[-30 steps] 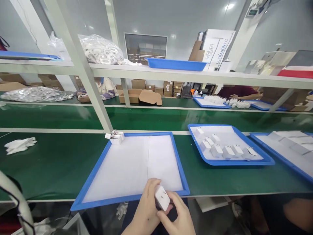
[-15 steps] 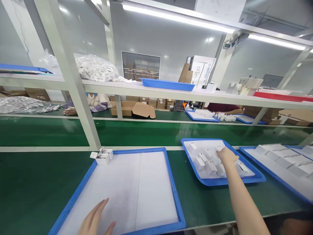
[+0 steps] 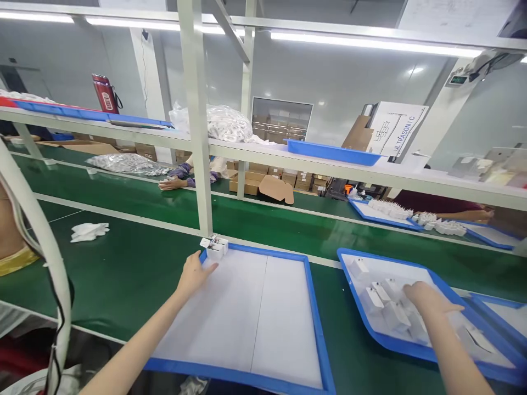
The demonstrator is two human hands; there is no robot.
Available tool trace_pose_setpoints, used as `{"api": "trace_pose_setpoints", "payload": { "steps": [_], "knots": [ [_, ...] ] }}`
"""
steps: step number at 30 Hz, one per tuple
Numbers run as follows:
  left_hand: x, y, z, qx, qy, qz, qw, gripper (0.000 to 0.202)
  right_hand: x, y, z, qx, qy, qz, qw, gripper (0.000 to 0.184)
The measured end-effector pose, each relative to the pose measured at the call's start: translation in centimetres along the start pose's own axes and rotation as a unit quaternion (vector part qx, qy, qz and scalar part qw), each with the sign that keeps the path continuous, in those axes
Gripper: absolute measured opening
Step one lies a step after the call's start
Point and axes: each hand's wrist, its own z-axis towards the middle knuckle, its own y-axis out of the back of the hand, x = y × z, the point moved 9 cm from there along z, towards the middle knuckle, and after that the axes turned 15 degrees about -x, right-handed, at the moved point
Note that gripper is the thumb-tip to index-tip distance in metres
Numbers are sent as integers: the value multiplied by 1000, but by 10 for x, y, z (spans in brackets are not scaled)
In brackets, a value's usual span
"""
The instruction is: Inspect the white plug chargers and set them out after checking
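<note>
My left hand (image 3: 195, 275) is at the far left corner of a large blue-rimmed tray (image 3: 288, 307) lined with white sheets. Its thumb stands apart from the fingers, and nothing shows in its grasp. Just beyond the fingertips, a few small white boxes (image 3: 215, 248) with open flaps sit on that corner. Over on the right, my right hand (image 3: 430, 299) reaches into a second blue tray (image 3: 348, 307) that holds several small white boxes (image 3: 396, 317). Its fingers bend down together among the boxes; the fingertips and whatever they grip are hidden.
A shelf post (image 3: 200, 126) rises behind the tray corner, carrying a shelf (image 3: 296, 158) across the bench. A white cabled post (image 3: 41, 241) stands at left, near a white glove-like bundle (image 3: 89, 231). Another blue tray (image 3: 500, 312) lies at right. Across the belt are a co-worker's hands (image 3: 173, 184).
My left hand has moved from the near part of the large tray to its far left corner. My right hand stays among the boxes. The view has swung left.
</note>
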Motion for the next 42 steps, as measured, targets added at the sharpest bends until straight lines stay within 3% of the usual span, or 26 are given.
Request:
{"api": "trace_pose_setpoints", "payload": {
  "steps": [4,7,10,13,16,19,21,24,29,32,34,37,39,42],
  "knots": [
    [-13,-26,25,-19,74,52,996,39,37,-3,-75,79,26,7,997,33],
    [-21,-25,22,-54,100,64,992,40,77,2,-142,122,83,77,986,38],
    [-33,-15,7,-57,55,24,997,41,108,13,-209,186,116,175,960,40],
    [-55,0,-36,-11,-70,-60,996,49,132,24,-271,282,114,272,913,43],
    [-82,20,-111,73,-207,-137,966,51,155,32,-327,416,63,356,835,52],
    [-100,41,-186,144,-288,-173,931,63,179,47,-365,516,17,404,755,46],
    [-109,51,-225,190,-328,-197,904,73,191,60,-374,524,56,393,753,31],
    [-111,61,-253,236,-340,-240,878,86,198,68,-382,542,83,380,745,12],
    [-101,63,-257,285,-296,-301,861,80,194,69,-394,618,4,414,669,29],
    [-104,66,-257,320,-270,-349,838,68,195,74,-393,624,41,400,669,15],
    [-109,71,-257,325,-263,-371,829,62,195,78,-394,626,68,389,672,16],
    [-112,76,-257,340,-235,-386,825,56,192,82,-394,623,58,406,666,13],
    [-110,75,-258,360,-199,-389,824,52,191,84,-393,608,47,434,663,17],
    [-98,67,-260,390,-131,-365,835,53,194,90,-386,558,88,463,683,28]
  ]
}}
